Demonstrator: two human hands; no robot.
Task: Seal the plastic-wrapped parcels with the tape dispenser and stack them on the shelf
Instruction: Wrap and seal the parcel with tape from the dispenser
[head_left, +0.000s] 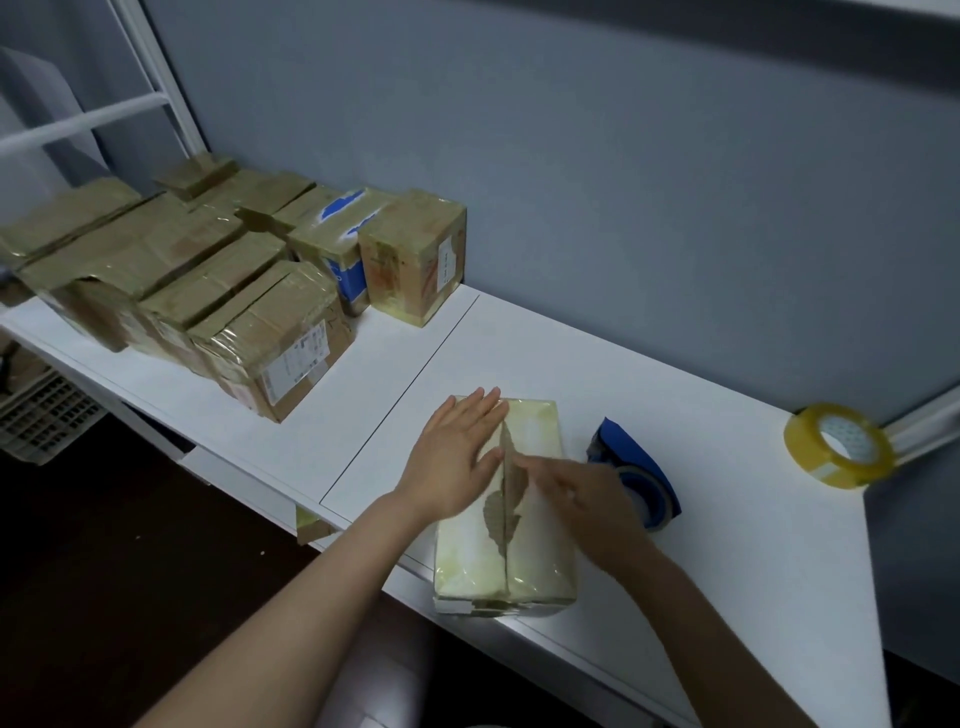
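A pale, plastic-wrapped parcel (530, 551) lies on the white table (727, 519) near its front edge, with a brown seam running down its top. My left hand (457, 457) lies flat on the parcel's left half, fingers straight. My right hand (576, 493) rests on the right half with its fingertips at the seam; it is blurred, and nothing shows in its grip. A blue tape dispenser (636, 467) sits on the table just right of the parcel, untouched.
Several taped brown parcels (270, 332) stand packed together on the table's left part against the wall. A loose roll of clear yellowish tape (839, 444) lies at the far right. A white shelf frame (156, 98) rises at the back left.
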